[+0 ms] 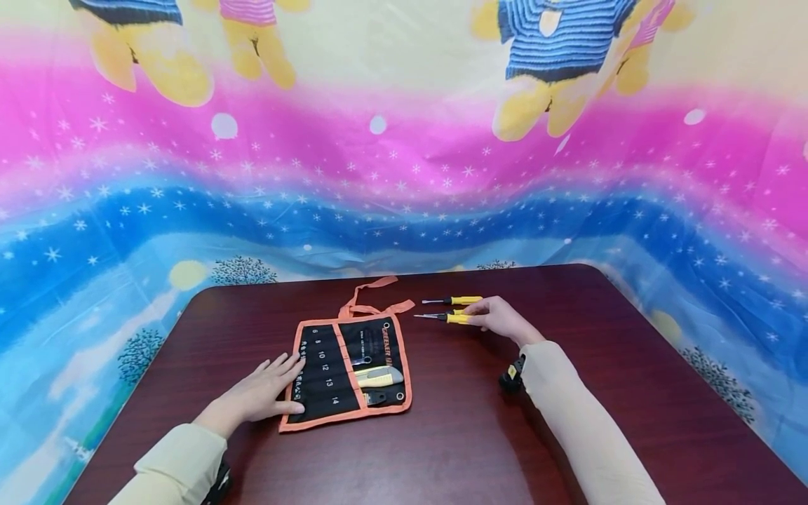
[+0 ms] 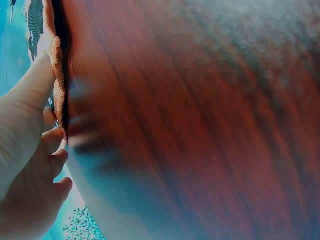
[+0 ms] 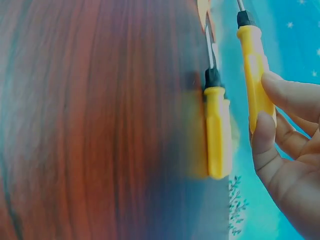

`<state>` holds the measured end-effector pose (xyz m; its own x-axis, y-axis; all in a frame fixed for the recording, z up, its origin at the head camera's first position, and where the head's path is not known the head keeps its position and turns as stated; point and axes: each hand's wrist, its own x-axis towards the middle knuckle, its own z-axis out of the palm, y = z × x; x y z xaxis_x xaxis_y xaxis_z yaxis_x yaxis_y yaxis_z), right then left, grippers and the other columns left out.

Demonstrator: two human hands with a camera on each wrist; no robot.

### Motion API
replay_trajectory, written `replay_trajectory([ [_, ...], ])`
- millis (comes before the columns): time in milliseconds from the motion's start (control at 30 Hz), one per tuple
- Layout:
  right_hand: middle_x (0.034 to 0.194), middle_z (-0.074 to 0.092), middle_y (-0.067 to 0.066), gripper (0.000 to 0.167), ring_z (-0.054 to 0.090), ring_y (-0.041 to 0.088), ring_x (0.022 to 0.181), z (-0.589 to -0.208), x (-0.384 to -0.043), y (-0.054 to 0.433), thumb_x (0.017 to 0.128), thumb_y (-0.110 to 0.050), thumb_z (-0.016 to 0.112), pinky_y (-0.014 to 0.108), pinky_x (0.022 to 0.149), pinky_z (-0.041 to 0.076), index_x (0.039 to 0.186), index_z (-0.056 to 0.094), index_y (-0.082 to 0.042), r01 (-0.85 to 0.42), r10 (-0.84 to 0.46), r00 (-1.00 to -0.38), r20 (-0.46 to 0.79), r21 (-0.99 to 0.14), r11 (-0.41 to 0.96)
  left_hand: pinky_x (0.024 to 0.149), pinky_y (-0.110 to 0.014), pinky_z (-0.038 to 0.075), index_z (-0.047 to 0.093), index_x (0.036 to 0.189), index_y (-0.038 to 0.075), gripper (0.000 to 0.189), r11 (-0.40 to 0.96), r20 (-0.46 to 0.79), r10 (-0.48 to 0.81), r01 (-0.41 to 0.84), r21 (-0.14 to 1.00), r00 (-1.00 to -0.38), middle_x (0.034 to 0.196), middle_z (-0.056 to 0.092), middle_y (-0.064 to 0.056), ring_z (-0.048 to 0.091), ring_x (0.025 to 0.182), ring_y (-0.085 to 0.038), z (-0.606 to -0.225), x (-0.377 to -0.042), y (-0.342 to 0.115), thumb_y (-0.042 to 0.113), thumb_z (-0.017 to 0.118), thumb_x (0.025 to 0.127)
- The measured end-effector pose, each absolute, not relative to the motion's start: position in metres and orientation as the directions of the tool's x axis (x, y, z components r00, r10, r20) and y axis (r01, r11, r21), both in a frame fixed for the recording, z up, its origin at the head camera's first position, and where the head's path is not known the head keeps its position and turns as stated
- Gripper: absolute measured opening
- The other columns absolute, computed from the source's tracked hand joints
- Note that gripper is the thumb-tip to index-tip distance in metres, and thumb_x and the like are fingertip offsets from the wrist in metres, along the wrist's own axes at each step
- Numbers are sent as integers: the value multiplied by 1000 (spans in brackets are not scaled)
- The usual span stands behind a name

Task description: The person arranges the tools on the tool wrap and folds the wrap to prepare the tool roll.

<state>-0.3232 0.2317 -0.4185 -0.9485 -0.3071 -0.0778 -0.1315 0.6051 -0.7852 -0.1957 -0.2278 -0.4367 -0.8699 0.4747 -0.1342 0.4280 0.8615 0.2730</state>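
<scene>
A black tool pouch (image 1: 322, 379) with orange trim lies unrolled on the table, sizes printed on its pockets. My left hand (image 1: 265, 389) rests on its left edge with fingers extended; the left wrist view shows the thumb (image 2: 35, 82) on the orange border. To the right of the pouch, my right hand (image 1: 499, 319) pinches a screwdriver (image 3: 255, 70) by its yellow handle, thumb and fingertips on the grip. In the right wrist view this screwdriver is raised off the table. Two more yellow-handled screwdrivers lie close by, one nearer (image 3: 218, 132) and partly covering the other.
A utility knife (image 1: 381, 376) and a small black-ended tool (image 1: 375, 398) sit in the pouch's right-hand pockets. Orange tie straps (image 1: 369, 308) trail from its far edge. The dark red wooden table (image 1: 454, 435) meets a printed cloth backdrop (image 1: 404, 175) at the back and sides.
</scene>
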Motion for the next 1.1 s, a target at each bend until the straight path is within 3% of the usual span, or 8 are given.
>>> replay_trajectory([
  [300, 116, 56, 13, 19, 56, 23, 87, -406, -324, 204, 88, -11, 63, 42, 75, 50, 105, 69, -5, -159, -334, -941, -55, -799, 580, 103, -58, 17, 35, 139, -3, 86, 862, -133, 476, 431, 267, -869, 143, 29, -24, 22, 131, -42, -434, -195, -227, 54, 60, 80],
  [567, 103, 61, 10, 19, 55, 37, 89, -398, -326, 175, 88, -9, 62, 49, 75, 49, 105, 69, -5, -183, -369, -928, -49, -804, 566, 103, -58, 17, 35, 139, -3, 87, 860, -143, 478, 430, 273, -866, 143, 29, -24, 22, 131, -42, -434, -195, -227, 55, 59, 80],
  [800, 120, 56, 11, 17, 56, 35, 81, -399, -324, 152, 88, -8, 62, 46, 72, 50, 103, 70, -7, -196, -399, -914, -65, -792, 578, 103, -57, 17, 35, 139, -3, 87, 864, -138, 474, 429, 265, -870, 143, 29, -23, 22, 131, -42, -435, -196, -228, 56, 60, 79],
  [1100, 97, 61, 2, 15, 55, 25, 73, -409, -322, 130, 87, -9, 63, 38, 66, 51, 99, 71, -11, -202, -424, -900, -102, -765, 612, 103, -58, 17, 35, 139, -3, 88, 865, -142, 473, 428, 262, -869, 143, 29, -23, 23, 131, -42, -436, -196, -227, 57, 59, 79],
])
